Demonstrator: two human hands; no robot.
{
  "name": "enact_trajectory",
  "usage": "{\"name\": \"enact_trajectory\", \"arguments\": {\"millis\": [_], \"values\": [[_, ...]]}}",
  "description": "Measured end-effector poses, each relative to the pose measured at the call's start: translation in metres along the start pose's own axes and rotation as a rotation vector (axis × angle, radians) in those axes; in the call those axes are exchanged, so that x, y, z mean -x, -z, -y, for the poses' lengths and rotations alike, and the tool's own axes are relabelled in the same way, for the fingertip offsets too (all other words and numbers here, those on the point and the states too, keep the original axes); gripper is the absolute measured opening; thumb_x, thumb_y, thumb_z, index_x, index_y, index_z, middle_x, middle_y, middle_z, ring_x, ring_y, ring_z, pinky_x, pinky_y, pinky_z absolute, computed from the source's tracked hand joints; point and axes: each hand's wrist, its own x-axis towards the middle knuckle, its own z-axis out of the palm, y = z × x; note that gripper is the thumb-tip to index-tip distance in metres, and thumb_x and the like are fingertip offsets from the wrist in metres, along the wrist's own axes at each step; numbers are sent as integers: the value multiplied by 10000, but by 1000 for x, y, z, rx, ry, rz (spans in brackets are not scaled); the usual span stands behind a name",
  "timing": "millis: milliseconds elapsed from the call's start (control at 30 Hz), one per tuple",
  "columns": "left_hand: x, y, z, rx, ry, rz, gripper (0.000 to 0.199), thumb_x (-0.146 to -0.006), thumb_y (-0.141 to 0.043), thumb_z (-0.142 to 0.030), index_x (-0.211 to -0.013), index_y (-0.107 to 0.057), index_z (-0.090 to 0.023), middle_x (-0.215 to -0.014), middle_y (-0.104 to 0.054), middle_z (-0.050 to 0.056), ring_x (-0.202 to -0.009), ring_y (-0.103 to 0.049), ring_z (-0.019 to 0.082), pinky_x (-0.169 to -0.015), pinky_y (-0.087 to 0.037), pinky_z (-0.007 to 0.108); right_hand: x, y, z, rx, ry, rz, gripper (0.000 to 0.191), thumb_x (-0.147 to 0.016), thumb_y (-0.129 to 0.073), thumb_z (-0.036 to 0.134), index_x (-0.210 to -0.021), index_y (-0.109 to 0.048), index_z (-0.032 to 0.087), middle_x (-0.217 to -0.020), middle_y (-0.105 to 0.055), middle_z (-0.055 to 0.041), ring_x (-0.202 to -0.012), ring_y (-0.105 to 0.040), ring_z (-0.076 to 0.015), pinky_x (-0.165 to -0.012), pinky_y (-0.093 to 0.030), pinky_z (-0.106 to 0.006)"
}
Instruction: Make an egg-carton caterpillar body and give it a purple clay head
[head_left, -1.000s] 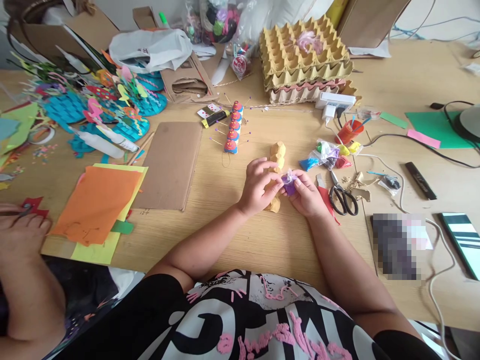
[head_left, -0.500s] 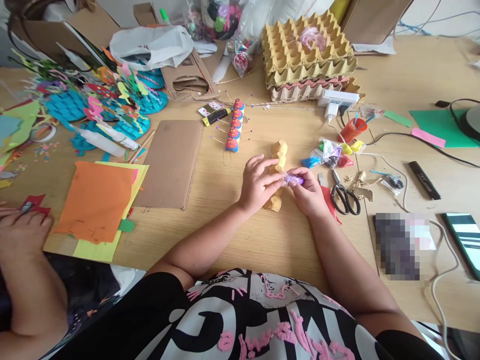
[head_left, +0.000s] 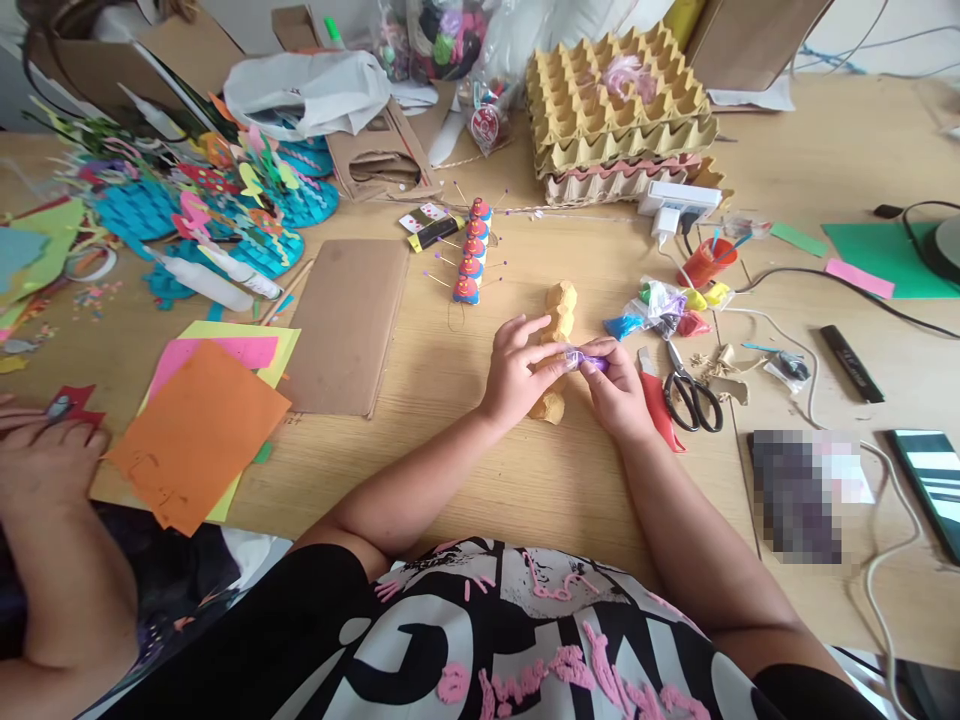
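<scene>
Above the table, my left hand (head_left: 517, 375) pinches the clear plastic end of a small purple packet (head_left: 589, 361), which looks like wrapped modelling clay. My right hand (head_left: 619, 395) is closed on its purple part. Behind the hands lies a yellow strip of egg-carton cups (head_left: 561, 297), its middle partly hidden by my left fingers. Black-handled scissors (head_left: 691, 398) and a red piece (head_left: 661, 412) rest to the right. Beyond the hands stands a painted red-and-blue egg-cup caterpillar (head_left: 472, 250) with pins sticking out of its sides.
Coloured clay packets (head_left: 660, 308) and an orange cup (head_left: 706, 264) are at right. Egg trays (head_left: 622, 110) are stacked at the back. Cardboard (head_left: 349, 325), orange paper (head_left: 199, 435) and blue woven crafts (head_left: 259, 250) lie left. Another person's hand (head_left: 49, 465) holds a red piece at far left.
The orange sheet at left has turned and shifted toward the near edge, uncovering pink paper. My hands stay in nearly the same place, fingers shifting slightly on the purple packet.
</scene>
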Motion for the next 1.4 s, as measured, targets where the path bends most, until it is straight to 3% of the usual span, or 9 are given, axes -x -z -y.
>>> {"name": "enact_trajectory", "arguments": {"millis": [267,600,833,1033,1400], "values": [[2,-4,-1,212,115,43,148,-918,-847,-353,-1048,-880,-290,-1438,-743,70,-1459,-572,297,-1314,-432,559,2,-3,10,8,3,12,239,-951,-804,503,-1067,-729,308,-1031,-628,-14,-950,-596,-176,-904,-522,-318],[7,-8,-3,233,94,-27,30,-918,-845,-299,-919,-871,-286,-1275,-807,54,-1388,-609,273,-1271,-476,550,4,-9,19,39,18,13,245,-960,-795,506,-1037,-703,292,-1008,-626,-18,-931,-592,-175,-875,-521,-320],[8,-9,0,200,109,7,196,-955,-798,-393,-1105,-874,-293,-1497,-716,70,-1454,-571,304,-1307,-438,556,5,-14,24,33,7,-22,356,-935,-803,572,-1107,-639,307,-1033,-616,-14,-926,-574,-175,-869,-523,-317],[7,-7,-3,236,110,53,223,-969,-777,-431,-1135,-869,-313,-1575,-659,57,-1514,-537,303,-1326,-418,536,5,-12,29,33,8,25,346,-957,-780,565,-1095,-610,297,-967,-554,-2,-837,-494,-160,-768,-473,-297],[3,-3,-5,98,-19,5,99,-963,-787,-361,-979,-871,-310,-1342,-773,54,-1427,-562,284,-1283,-446,558,6,-14,21,47,-41,-31,417,-896,-805,630,-1078,-653,287,-1021,-639,-25,-923,-600,-195,-881,-552,-350]]}}
